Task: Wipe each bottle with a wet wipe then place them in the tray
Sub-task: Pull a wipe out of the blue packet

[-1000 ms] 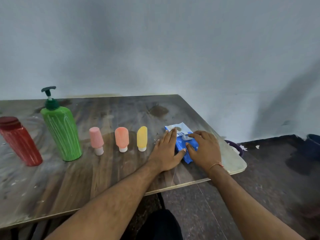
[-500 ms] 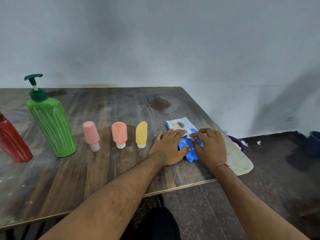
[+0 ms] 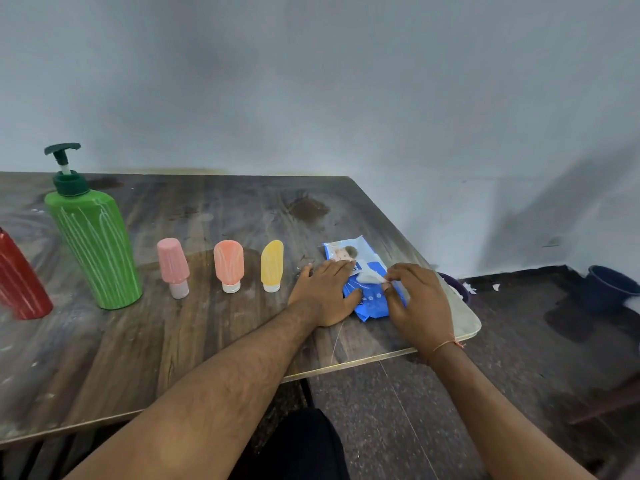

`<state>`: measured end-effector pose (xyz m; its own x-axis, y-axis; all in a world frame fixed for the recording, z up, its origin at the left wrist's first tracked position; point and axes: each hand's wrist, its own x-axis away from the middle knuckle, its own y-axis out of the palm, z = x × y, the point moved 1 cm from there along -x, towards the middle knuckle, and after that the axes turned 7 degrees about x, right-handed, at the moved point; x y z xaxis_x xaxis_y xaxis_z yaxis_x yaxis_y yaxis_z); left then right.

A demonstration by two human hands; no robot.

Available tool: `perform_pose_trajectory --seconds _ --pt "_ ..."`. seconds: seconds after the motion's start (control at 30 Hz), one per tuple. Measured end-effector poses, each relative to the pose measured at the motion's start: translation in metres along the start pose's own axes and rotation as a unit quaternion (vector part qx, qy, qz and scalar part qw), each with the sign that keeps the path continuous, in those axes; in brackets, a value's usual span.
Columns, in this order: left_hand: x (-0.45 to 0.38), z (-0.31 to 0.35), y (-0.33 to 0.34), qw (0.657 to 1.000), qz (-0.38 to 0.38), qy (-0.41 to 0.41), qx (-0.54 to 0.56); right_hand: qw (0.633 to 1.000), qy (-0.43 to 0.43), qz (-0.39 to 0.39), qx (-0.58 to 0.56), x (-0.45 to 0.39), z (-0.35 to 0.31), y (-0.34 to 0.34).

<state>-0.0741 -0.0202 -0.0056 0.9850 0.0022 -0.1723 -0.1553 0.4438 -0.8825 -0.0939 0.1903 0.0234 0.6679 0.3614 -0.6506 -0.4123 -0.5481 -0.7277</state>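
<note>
Pulling the first wipe (image 3: 367,278) out of the pack (image 3: 360,271) is the step in hand, so the task is only at its start. The left hand (image 3: 325,294) lies spread and flat, pressing the pack's near-left part down onto the tabletop (image 3: 194,341). The right hand (image 3: 417,303) pinches a white corner of the wipe between thumb and fingertips, just above the pack's opening; the rest of the wipe seems to be inside.

No bottle looks wiped. All stand upright in a row to the left of the pack: the yellow bottle (image 3: 272,266) nearest, then the orange bottle (image 3: 229,266), the pink bottle (image 3: 173,266), the green pump bottle (image 3: 93,237) and, cut by the frame edge, the red bottle (image 3: 20,282). No tray shows in this view, so I cannot tell where it sits.

The next move likely calls for a steady pull up and away while the left hand keeps the pack pinned, so one sheet comes free without dragging the pack or a second sheet. After that, the yellow bottle is the closest to pick up.
</note>
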Motion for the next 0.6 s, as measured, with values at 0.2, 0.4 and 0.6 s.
perform_pose_trajectory --seconds 0.2,0.4,0.6 --pt "0.007 0.004 -0.008 0.997 0.045 0.026 0.063 0.964 0.155 -0.014 -0.214 0.000 -0.019 -0.028" --pt "0.032 0.002 -0.017 0.945 0.137 0.097 0.280 0.890 0.250 -0.025 -0.380 -0.005 -0.034 -0.039" --pt "0.082 0.008 -0.037 0.852 0.070 0.032 0.518 0.859 0.227 -0.123 -0.441 -0.006 -0.069 -0.041"
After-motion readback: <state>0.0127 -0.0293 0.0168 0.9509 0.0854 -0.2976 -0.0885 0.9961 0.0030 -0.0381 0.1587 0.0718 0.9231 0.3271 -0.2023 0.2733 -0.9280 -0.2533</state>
